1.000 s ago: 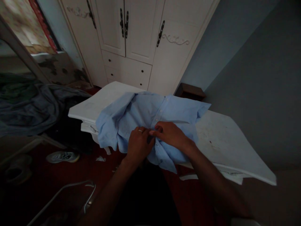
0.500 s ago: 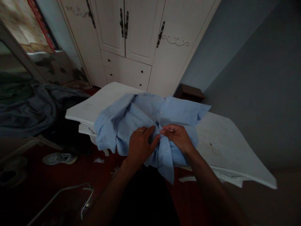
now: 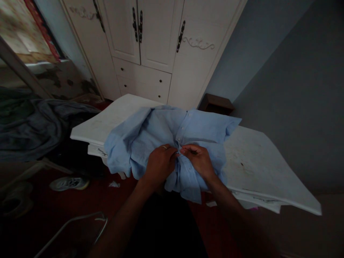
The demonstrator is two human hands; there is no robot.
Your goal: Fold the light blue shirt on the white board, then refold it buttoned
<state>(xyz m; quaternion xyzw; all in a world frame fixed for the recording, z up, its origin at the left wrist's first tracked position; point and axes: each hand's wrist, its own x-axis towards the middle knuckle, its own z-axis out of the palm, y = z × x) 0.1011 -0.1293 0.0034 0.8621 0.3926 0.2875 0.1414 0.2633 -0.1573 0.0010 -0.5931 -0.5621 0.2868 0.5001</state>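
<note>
A light blue button-up shirt (image 3: 161,125) lies spread over the white table (image 3: 258,157), its lower edge hanging past the near side. Small buttons run down its front placket. My left hand (image 3: 162,161), with a ring on one finger, pinches the cloth at the left edge of the placket. Close beside it, my right hand (image 3: 197,157) grips the other edge between thumb and forefinger. The fingertips of both hands almost meet at the shirt's front. Whether a button sits between them is too small to tell.
Behind the table stands a white wardrobe (image 3: 150,46) with dark handles. Grey clothes (image 3: 45,125) are heaped at the left. On the red floor are a sneaker (image 3: 69,183) and a metal frame (image 3: 70,222). A brown box (image 3: 216,104) stands by the wall.
My left hand's fingers have gone from spread to pinched on the placket. My right hand has shifted slightly left, and the shirt's hanging front flap has swung up a little.
</note>
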